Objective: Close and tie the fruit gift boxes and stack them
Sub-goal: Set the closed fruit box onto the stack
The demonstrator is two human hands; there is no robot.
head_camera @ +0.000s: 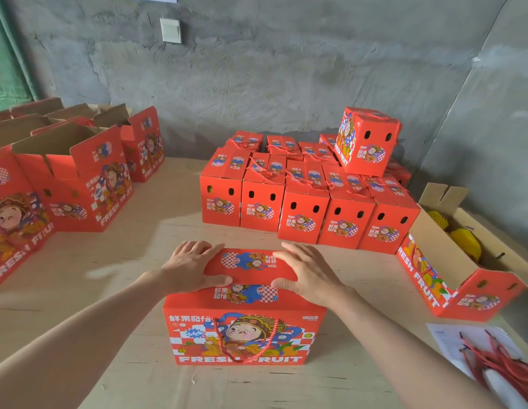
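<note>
A red fruit gift box (245,335) printed "FRESH FRUIT" stands on the table right in front of me. Its top flaps (251,265) are folded down. My left hand (192,268) lies flat on the left end of the far flap, thumb at its near edge. My right hand (307,273) presses the right end the same way. A red rope handle (245,339) hangs loose down the box's front face. Further back stands a block of several closed, tied boxes (304,202), with one more box (366,141) sitting tilted on top.
Several open red boxes (71,178) with raised flaps stand at the left. An open box (463,261) holding yellow netted fruit (466,240) sits at the right. A bundle of red ropes (493,364) lies on white paper at the near right. A grey wall runs behind the table.
</note>
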